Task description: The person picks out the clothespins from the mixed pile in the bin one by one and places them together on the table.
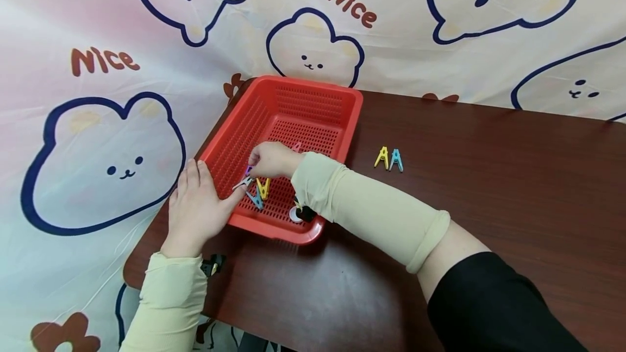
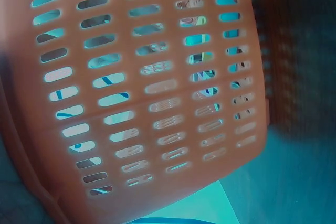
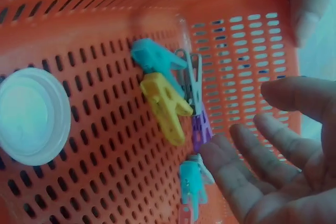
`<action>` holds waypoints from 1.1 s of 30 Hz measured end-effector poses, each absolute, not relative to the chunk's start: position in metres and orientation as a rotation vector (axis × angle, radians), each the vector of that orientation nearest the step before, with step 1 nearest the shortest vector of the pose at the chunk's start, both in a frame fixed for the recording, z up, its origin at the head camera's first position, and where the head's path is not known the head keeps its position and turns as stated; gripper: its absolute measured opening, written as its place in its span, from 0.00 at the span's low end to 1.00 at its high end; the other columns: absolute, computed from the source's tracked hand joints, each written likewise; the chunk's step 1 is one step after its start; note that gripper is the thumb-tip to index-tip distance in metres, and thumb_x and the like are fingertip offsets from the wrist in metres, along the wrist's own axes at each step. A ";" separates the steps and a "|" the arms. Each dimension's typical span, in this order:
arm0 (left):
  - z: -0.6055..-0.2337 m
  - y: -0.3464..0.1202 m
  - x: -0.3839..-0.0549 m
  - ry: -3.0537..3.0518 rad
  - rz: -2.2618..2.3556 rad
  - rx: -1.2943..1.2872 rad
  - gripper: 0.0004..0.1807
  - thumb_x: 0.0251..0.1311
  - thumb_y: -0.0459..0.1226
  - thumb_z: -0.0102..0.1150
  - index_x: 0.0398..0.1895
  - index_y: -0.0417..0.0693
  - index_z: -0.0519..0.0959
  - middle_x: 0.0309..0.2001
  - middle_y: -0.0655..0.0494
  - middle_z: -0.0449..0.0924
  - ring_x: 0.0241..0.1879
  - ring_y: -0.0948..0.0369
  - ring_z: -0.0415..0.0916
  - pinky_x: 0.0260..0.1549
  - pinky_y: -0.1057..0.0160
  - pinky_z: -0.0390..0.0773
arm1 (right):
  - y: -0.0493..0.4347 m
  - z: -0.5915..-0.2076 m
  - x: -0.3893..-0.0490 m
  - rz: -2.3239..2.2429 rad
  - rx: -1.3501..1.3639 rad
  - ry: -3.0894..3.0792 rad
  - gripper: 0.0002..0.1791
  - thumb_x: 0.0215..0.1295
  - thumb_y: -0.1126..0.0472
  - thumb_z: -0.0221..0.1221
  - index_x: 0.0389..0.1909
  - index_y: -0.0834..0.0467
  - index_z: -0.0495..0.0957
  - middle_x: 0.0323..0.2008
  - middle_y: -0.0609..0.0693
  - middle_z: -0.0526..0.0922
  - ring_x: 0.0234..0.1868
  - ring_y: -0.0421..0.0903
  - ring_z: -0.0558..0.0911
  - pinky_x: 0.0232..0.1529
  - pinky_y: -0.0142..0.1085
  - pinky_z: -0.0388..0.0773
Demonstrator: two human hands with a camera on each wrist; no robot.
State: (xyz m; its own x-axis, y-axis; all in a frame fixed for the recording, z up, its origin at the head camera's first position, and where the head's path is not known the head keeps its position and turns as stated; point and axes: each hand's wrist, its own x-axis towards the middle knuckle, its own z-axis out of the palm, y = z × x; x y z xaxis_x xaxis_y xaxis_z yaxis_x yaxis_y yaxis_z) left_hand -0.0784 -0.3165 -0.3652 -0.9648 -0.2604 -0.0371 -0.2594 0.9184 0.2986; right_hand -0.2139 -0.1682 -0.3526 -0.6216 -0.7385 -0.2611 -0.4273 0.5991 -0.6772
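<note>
My right hand [image 1: 274, 159] reaches down into a red plastic basket [image 1: 313, 81]. In the right wrist view its fingers are spread with nothing between them, close to a purple clothespin [image 3: 201, 129] and a teal one [image 3: 192, 182]. A yellow clothespin [image 1: 263, 189], a blue clothespin [image 1: 255, 198] and a grey-white clothespin [image 1: 243, 182] lie beside them, with a pink clothespin [image 1: 296, 146] farther back. On the basket's left rim rests my left hand [image 1: 198, 211], fingers straight along the outside and thumb over the edge. The left wrist view shows only the basket's outer wall [image 2: 157, 87].
A white round container [image 3: 34, 116] sits at the basket's near right corner, partly behind my right wrist. To the right, a yellow clothespin [image 1: 382, 158] and a blue clothespin [image 1: 396, 160] stand on the brown table [image 1: 489, 189]. A printed cloth [image 1: 401, 64] hangs behind.
</note>
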 end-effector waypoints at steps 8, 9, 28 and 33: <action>-0.364 -0.316 -0.079 -3.050 -0.474 0.404 0.60 0.64 0.61 0.57 0.79 0.26 0.42 0.78 0.24 0.38 0.76 0.28 0.41 0.66 0.24 0.50 | -0.174 -0.360 -0.216 -0.646 -0.924 2.396 0.12 0.72 0.61 0.60 0.26 0.53 0.74 0.21 0.42 0.68 0.21 0.39 0.65 0.26 0.29 0.63; -0.364 -0.316 -0.079 -3.048 -0.474 0.402 0.60 0.64 0.61 0.58 0.79 0.26 0.42 0.78 0.24 0.38 0.76 0.28 0.42 0.66 0.24 0.50 | -0.175 -0.361 -0.216 -0.603 -0.941 2.411 0.16 0.72 0.61 0.59 0.22 0.52 0.70 0.18 0.42 0.64 0.19 0.39 0.62 0.25 0.30 0.61; -0.367 -0.314 -0.078 -3.044 -0.449 0.403 0.59 0.65 0.60 0.57 0.78 0.23 0.44 0.78 0.23 0.40 0.75 0.28 0.43 0.66 0.24 0.50 | -0.195 -0.389 -0.211 -0.280 -0.989 2.418 0.04 0.72 0.61 0.60 0.38 0.56 0.81 0.33 0.50 0.82 0.27 0.44 0.75 0.25 0.32 0.68; -0.367 -0.315 -0.077 -3.044 -0.449 0.402 0.59 0.66 0.61 0.57 0.78 0.24 0.43 0.78 0.23 0.40 0.75 0.28 0.43 0.66 0.24 0.50 | -0.193 -0.385 -0.206 -0.256 -1.027 2.432 0.06 0.73 0.63 0.59 0.45 0.57 0.84 0.40 0.51 0.85 0.35 0.44 0.79 0.30 0.33 0.71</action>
State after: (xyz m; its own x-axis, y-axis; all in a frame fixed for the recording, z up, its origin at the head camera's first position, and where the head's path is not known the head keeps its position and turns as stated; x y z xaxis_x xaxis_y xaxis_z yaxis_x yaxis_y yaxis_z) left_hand -0.0766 -0.3151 -0.3667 -0.9658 -0.2594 0.0002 -0.2483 0.9246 0.2888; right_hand -0.2063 -0.1935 -0.3849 -0.6007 -0.7136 -0.3604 -0.6229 0.7004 -0.3485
